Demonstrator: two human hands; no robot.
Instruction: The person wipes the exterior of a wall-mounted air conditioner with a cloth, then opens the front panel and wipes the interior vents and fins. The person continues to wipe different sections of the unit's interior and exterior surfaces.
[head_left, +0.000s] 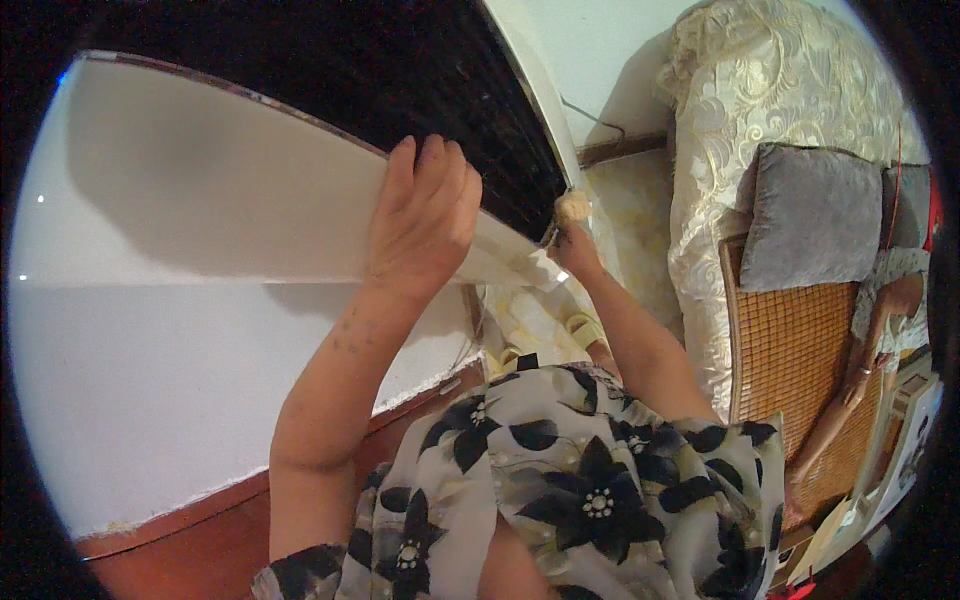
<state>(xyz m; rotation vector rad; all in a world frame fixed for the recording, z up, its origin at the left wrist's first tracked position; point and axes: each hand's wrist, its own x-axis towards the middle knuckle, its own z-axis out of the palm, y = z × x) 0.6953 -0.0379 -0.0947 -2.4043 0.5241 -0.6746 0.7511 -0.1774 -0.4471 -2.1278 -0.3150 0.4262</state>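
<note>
A large box-like object with a pale side panel (225, 202) and a dark, streaked face (390, 82) stands before me; I cannot tell if the dark area is a surface or an inside. My left hand (427, 214) grips the long edge where the pale panel meets the dark part, fingers curled over it. At the near corner, close to a strip of clear tape (551, 274), my right hand (574, 225) is closed around the rim of the pale edge strip (536, 82). Part of its grip is hidden.
A bed or seat with a cream patterned cover (705, 172), a grey cushion (814, 217) and a woven mat (795, 345) runs along the right. Another person's arm (844, 405) rests over the mat. A white wall (187, 375) with a reddish-brown baseboard (202, 514) borders the left.
</note>
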